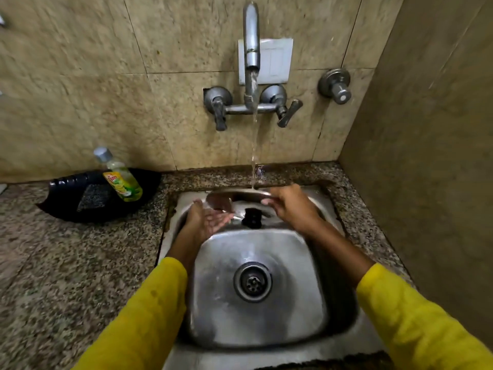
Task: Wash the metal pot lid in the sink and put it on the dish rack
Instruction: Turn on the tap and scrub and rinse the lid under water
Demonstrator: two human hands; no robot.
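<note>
The metal pot lid (pixel 237 196) is held nearly level over the back of the steel sink (pixel 330 311), its black knob (pixel 252 217) hanging underneath. Water from the wall tap (pixel 251 49) falls onto the lid's top. My right hand (pixel 288 206) grips the lid's right rim. My left hand (pixel 206 218) is open, palm up, with its fingers against the lid's underside at the left. No dish rack is in view.
A black tray (pixel 66 206) on the granite counter at the left holds a green dish-soap bottle (pixel 121 177) and a dark scrub pad (pixel 93 200). The sink drain (pixel 253 281) is uncovered. A tiled wall closes the right side.
</note>
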